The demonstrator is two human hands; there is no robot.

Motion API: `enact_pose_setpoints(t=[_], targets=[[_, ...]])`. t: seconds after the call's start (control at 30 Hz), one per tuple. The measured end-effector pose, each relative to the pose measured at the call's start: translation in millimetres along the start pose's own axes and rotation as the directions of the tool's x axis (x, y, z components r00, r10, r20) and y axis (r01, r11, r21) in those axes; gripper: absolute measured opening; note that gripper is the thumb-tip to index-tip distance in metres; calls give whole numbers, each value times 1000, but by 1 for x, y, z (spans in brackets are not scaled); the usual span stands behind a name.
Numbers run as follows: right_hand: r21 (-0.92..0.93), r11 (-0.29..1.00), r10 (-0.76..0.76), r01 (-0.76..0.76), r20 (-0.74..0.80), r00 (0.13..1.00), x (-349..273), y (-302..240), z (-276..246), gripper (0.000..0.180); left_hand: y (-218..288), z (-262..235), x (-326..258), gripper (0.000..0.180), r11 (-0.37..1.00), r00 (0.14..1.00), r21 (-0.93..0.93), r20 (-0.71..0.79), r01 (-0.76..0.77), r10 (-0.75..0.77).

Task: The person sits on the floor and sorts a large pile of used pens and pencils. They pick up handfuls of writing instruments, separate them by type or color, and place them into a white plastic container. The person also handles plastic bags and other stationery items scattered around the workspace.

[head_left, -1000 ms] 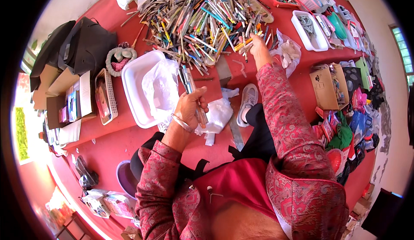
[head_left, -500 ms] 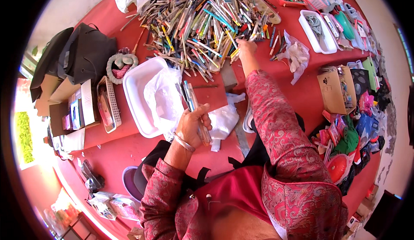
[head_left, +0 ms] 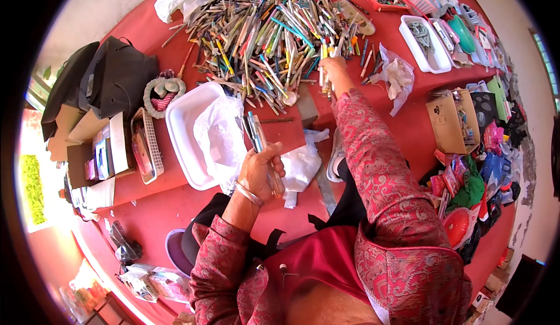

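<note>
Several pens (head_left: 324, 51) are pinched in the right hand (head_left: 335, 70) at the near right edge of a large pen pile (head_left: 262, 39) on the red surface (head_left: 143, 26), while the left hand (head_left: 261, 170) clasps a bundle of pens (head_left: 255, 132) near a white plastic tray (head_left: 176, 115).

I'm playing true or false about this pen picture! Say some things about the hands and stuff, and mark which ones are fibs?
1. The left hand holds a bundle of pens. True.
2. The right hand is empty. False: it grips other pens.
3. A thin plastic bag lies partly in the white plastic tub. True.
4. The bracelet is on the right wrist. False: it is on the left wrist.
5. The big pile of pens lies beyond the left hand. True.
6. The cardboard box on the right is sealed. False: it is open, with things inside.
</note>
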State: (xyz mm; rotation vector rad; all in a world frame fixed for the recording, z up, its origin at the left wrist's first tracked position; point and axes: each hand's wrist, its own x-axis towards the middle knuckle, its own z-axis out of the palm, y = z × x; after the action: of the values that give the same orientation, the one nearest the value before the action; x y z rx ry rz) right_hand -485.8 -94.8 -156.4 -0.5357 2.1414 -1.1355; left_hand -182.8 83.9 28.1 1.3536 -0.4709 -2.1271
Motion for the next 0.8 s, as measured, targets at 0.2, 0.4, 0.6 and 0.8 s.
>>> enact_pose_setpoints(t=[0.2,0.4,0.6,0.8], targets=[[145,969,104,-198,487,867,-26,-17,-65,14,0,-11,3,21,995,998,-93,57,-20,26],[341,909,-131,-241,780,612,-83,-82,-85,17,10,-12,5,18,963,982,-270,181,-6,57],[397,853,-275,-338,893,356,-213,-139,-81,22,18,-17,7,38,926,918,-337,287,-172,275],[245,960,-160,-136,877,452,-313,-119,-64,5,10,-19,-16,35,922,762,-358,553,-147,337]])
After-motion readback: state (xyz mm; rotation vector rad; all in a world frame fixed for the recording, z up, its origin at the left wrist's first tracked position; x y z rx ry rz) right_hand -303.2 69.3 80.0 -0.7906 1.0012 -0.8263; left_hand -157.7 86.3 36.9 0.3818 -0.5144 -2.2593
